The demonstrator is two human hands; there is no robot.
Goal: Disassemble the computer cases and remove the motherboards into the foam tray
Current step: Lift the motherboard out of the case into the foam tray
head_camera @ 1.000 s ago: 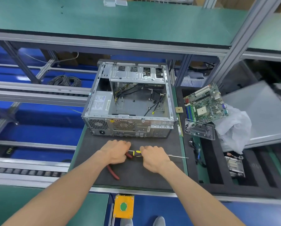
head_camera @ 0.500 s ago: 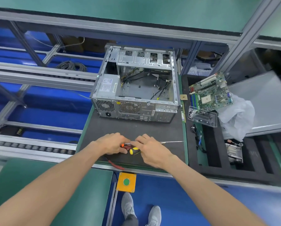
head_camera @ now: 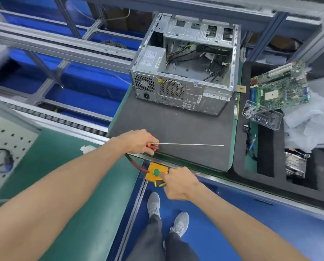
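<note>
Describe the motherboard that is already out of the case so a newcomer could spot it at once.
Start at the open metal case on the dark mat. To its right lies a black foam tray; the motherboard leans at the tray's far end. It is the only green circuit board there, above a clear plastic cover.

An electronics disassembly line: roller conveyors (head_camera: 67, 117), green workbenches (head_camera: 93, 185), an opened computer case (head_camera: 185, 72).

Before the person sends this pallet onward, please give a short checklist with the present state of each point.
1. Motherboard out of the computer case: ok.
2. Motherboard seated flat in the foam tray: not ok, it lies tilted.
3. Tools off the pallet: not ok, left hand holds a long screwdriver over it.
4. Right hand at the green button: ok.
5. Loose screws left inside the case: cannot tell.
</note>
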